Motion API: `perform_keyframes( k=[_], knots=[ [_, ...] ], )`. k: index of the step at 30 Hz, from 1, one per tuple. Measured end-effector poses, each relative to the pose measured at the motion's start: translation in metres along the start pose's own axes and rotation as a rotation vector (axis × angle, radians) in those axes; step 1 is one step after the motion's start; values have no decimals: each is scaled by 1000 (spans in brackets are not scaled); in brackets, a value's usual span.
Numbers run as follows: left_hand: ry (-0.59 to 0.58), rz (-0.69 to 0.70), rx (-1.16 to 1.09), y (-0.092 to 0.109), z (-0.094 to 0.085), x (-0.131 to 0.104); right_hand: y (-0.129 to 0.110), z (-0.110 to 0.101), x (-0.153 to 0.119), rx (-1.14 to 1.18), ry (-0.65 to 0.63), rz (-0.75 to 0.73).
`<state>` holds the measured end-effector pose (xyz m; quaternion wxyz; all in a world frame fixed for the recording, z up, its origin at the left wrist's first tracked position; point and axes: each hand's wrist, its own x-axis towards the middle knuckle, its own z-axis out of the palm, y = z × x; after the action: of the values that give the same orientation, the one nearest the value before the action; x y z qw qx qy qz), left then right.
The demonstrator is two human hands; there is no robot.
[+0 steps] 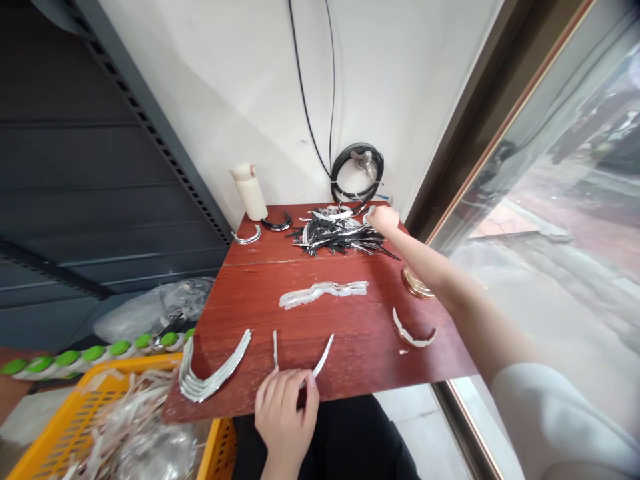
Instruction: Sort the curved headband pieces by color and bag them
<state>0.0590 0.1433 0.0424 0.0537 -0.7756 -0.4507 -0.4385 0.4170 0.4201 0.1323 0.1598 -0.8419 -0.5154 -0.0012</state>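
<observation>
At the front edge of the red-brown table (250,280), my left hand (287,410) has its fingers closed on a thin curved silver strip (324,355), whose two ends stick up past the fingers. My right hand (383,220) reaches to the back right, beside a pile of black and silver strips (335,233); its fingers are closed around something whitish, too small to make out. A bundle of curved silver strips (205,387) lies left of my left hand. Clear wavy pieces (323,291) rest mid-table. A curved strip (415,339) lies at the right.
A white bottle (250,193), a black curved bundle (278,223) and a silver one (247,237) are at the back left. Coiled black cable (336,175) leans on the wall. Gold rings (417,285) lie under my right forearm. A yellow basket (55,417) holds scraps.
</observation>
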Motion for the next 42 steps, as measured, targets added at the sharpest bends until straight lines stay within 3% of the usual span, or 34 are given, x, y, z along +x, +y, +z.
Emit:
perform_keyframes(
  k=[9,23,35,42],
  knots=[
    [-13,16,8,-4,0,-3,-9,35,34,-52,-132,105],
    [2,23,12,-2,1,0,10,12,36,23,-136,50],
    [14,13,18,-1,1,0,-5,28,29,62,-157,145],
    [11,32,24,-3,2,-1,-1,24,32,118,-179,205]
  ],
)
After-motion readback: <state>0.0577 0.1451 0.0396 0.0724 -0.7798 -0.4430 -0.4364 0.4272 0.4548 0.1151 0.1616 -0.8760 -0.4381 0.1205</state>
